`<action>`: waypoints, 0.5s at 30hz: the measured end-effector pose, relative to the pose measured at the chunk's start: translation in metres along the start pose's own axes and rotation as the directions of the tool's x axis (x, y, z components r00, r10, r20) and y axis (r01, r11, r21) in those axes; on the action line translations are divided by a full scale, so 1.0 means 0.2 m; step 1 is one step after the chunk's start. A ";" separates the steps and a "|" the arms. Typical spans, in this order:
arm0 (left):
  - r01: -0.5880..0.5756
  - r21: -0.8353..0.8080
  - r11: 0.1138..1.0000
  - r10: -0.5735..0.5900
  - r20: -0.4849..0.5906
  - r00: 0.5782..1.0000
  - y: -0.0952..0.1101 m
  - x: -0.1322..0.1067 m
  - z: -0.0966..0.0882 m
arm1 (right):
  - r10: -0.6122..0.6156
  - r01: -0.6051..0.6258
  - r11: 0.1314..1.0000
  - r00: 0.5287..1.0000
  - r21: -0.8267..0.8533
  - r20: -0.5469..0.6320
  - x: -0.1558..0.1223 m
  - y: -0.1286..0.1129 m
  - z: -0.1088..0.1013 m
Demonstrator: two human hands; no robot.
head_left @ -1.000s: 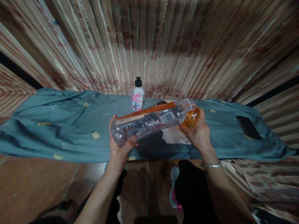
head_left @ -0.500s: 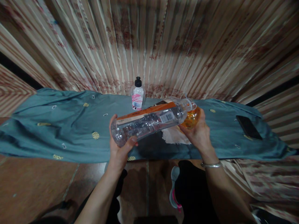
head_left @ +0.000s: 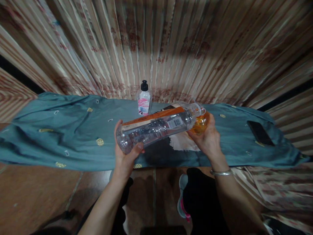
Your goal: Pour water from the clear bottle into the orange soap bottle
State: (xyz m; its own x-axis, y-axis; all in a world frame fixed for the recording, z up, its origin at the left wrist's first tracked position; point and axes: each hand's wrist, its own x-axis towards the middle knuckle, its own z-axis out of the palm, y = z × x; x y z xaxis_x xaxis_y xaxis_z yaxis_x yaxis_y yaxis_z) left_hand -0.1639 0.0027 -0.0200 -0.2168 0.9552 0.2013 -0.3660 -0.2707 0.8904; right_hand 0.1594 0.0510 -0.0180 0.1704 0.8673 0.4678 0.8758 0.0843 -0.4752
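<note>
My left hand [head_left: 125, 156] is wrapped round the base of a large clear plastic bottle [head_left: 156, 129] with an orange label and a barcode. The bottle lies tilted across the middle of the view, its neck up to the right. At that neck, my right hand [head_left: 207, 137] grips a small orange see-through container [head_left: 200, 124]. The bottle's mouth is right at the container's upper edge; whether they touch I cannot tell. Below both, a pale cloth [head_left: 183, 143] lies on the covered table, partly hidden by the bottle. How much liquid is in either is unclear.
A green cover with yellow prints [head_left: 80, 133] is spread over the long narrow table. Behind the large bottle stands a small pump-top bottle [head_left: 144, 99] with a black cap and pink label. To the right lies a black phone [head_left: 260, 133]. A pleated curtain [head_left: 151, 49] hangs along the back.
</note>
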 end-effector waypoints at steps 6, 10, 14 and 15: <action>-0.001 -0.007 1.000 0.001 0.000 1.000 0.00 0.00 0.00 | -0.006 0.006 1.000 1.000 0.000 -0.005 0.00 0.00 0.00; -0.013 0.002 1.000 0.013 -0.017 1.000 0.01 0.00 0.02 | -0.014 0.014 1.000 1.000 0.014 0.004 0.00 0.00 0.00; -0.003 -0.004 1.000 0.003 -0.031 1.000 0.03 0.00 0.04 | -0.018 0.018 1.000 1.000 0.024 0.000 0.00 0.00 0.00; 0.000 -0.001 1.000 0.000 -0.026 1.000 0.03 0.00 0.04 | -0.017 0.017 1.000 1.000 0.023 -0.002 0.00 0.00 0.00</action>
State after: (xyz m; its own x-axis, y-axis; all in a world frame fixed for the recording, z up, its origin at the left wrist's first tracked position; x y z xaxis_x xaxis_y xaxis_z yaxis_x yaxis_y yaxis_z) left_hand -0.1582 0.0025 -0.0115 -0.2399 0.9519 0.1906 -0.3669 -0.2707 0.8900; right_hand 0.1585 0.0504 -0.0187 0.1563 0.8647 0.4774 0.8682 0.1102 -0.4838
